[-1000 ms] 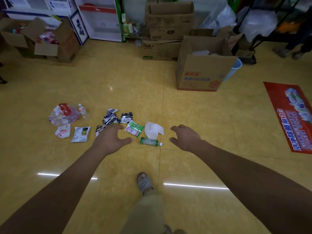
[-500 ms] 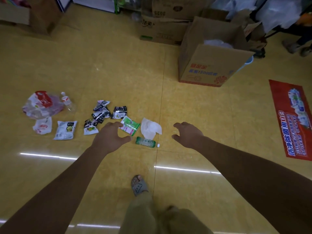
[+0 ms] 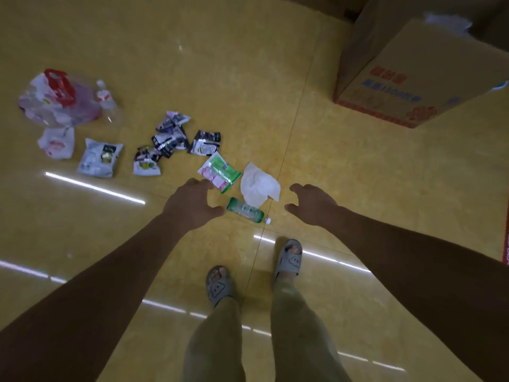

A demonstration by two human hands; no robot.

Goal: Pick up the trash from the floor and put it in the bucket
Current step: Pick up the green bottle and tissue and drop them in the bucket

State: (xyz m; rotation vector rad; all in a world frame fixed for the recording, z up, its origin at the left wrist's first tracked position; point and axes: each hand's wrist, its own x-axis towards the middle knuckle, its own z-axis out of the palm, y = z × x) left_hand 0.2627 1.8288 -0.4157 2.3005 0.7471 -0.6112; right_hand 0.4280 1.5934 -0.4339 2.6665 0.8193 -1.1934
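While my fingers [image 3: 199,183] hung spread and empty beside the green bottle [image 3: 244,210], I judged it light and slippery; grip its middle.

Four dark wrappers [image 3: 168,142], two plastic bottles [image 3: 245,210], two white pouches [image 3: 99,158], one green-and-pink packet [image 3: 219,172], one tissue [image 3: 259,186] and one clear bag [image 3: 55,100] are lying scattered; one cardboard box [image 3: 413,73] is standing.

Cardboard box [image 3: 413,78] cut off top; bucket [image 3: 501,85] perhaps sliver behind.
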